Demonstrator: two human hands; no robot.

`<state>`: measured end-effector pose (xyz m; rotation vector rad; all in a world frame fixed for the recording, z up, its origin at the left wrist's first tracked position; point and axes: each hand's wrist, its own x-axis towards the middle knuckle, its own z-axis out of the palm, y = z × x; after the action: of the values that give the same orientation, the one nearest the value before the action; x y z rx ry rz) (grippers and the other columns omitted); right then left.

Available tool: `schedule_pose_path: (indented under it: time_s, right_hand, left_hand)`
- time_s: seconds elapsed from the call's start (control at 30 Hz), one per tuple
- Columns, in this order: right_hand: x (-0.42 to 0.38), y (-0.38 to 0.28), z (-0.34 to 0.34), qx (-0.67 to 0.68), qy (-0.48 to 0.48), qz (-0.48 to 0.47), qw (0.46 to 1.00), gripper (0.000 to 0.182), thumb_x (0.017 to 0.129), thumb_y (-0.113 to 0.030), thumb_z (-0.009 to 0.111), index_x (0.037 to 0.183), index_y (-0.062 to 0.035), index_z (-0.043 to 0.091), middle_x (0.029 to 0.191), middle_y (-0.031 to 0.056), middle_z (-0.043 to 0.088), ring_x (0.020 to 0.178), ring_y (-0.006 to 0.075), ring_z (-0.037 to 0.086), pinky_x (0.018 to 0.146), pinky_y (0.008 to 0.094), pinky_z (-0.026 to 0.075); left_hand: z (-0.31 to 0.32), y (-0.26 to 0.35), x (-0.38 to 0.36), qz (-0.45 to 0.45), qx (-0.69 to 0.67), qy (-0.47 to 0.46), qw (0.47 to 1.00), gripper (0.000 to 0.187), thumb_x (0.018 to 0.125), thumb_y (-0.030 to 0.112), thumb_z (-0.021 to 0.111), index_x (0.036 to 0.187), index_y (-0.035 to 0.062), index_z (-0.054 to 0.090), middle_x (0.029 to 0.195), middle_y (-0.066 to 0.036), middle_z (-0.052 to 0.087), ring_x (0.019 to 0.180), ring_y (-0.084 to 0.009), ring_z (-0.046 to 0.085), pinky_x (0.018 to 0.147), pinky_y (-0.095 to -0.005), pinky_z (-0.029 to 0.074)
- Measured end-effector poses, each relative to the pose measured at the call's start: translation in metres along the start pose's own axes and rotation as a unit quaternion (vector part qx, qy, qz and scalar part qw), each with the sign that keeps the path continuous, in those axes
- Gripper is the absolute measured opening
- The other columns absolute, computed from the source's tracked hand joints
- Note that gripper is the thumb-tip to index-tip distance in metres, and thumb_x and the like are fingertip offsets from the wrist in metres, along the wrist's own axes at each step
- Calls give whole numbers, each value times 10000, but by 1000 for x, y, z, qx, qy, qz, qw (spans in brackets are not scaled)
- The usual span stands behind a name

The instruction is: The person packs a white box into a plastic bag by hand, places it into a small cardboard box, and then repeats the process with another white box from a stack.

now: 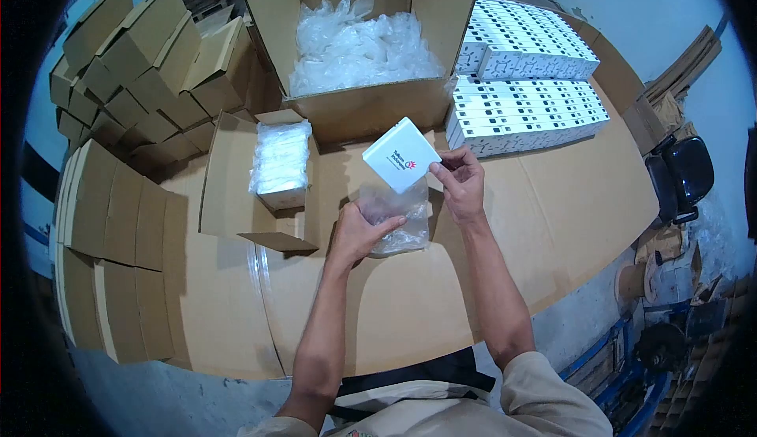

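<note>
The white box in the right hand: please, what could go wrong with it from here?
The right hand pinches the white box near one corner only, so it may tilt or slip. Its lower corner is close to the thin plastic bag in the left hand and might snag it.

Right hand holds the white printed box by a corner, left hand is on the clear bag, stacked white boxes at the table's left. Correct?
Wrong side: the head view shows the stacked white boxes at the table's right. The right hand does hold the white printed box by a corner; the left hand is on the clear bag.
</note>
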<state>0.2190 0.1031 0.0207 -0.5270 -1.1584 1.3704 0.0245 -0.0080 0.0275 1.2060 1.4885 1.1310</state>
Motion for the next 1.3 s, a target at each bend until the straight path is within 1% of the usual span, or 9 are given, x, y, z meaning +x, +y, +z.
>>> schedule_pose_path:
  time_s: [0.2,0.3,0.4,0.5,0.8,0.9,1.1,1.2,1.3]
  right_hand:
    - [0,-4,-1,-12,-12,6,1000,191,904,19,745,1019,-22,597,1023,98,715,973,138,684,876,279,545]
    - [0,-7,-1,-14,-17,9,1000,189,908,16,733,1032,-16,594,1025,100,713,972,141,680,872,290,543]
    - [0,-7,-1,-20,-23,3,1000,192,909,15,723,1042,-10,588,1024,104,710,965,142,676,862,294,539]
    - [0,-9,0,-33,-26,8,999,196,906,14,720,1046,-6,585,1019,99,698,961,142,667,858,297,534]
    - [-1,-9,2,-110,-42,9,993,213,903,-6,718,1079,5,598,986,78,665,936,135,639,854,285,518]
    - [-1,-10,2,-114,-32,30,992,217,902,-25,721,1081,6,602,972,72,658,919,126,628,841,278,514]
    - [-1,-5,1,-156,-35,45,986,216,916,-50,722,1089,3,606,975,67,656,912,119,623,826,272,523]
    - [-2,-6,4,-177,-43,55,982,259,916,-59,731,1134,9,609,1008,72,660,943,124,634,820,268,534]
    - [-4,-12,9,-140,-84,75,984,332,907,-64,745,1203,3,611,1049,78,663,985,132,642,810,267,544]
  left_hand:
    - [0,3,0,-29,-20,-13,999,437,731,232,921,1053,-13,754,1005,-105,782,911,-177,728,876,-352,555]
    - [-1,1,1,-24,-19,-22,999,459,744,146,918,1112,-39,714,1049,-112,758,953,-176,711,862,-353,570]
    - [0,-3,3,-29,-12,-10,999,508,738,138,922,1156,-39,695,1083,-119,755,989,-190,715,894,-366,573]
    - [0,-5,2,-19,-16,-9,1000,553,719,239,928,1150,-39,720,1080,-149,768,988,-218,734,904,-382,568]
    - [1,-6,3,15,-5,7,1000,553,740,241,923,1171,-18,692,1067,-135,762,985,-211,725,902,-372,565]
    - [2,6,0,17,-41,26,999,536,752,225,919,1176,-10,691,1066,-122,757,999,-190,710,909,-353,557]
    - [3,-4,5,-25,-117,14,993,320,932,185,779,1173,-7,692,1047,-63,739,943,-123,668,847,-301,538]
    - [4,-12,10,18,-146,68,987,240,1016,183,678,1152,-15,696,1015,-46,731,900,-96,646,803,-287,525]
    - [7,-15,13,9,-178,126,976,257,1037,221,657,1118,-18,703,991,-45,726,875,-83,631,780,-278,515]
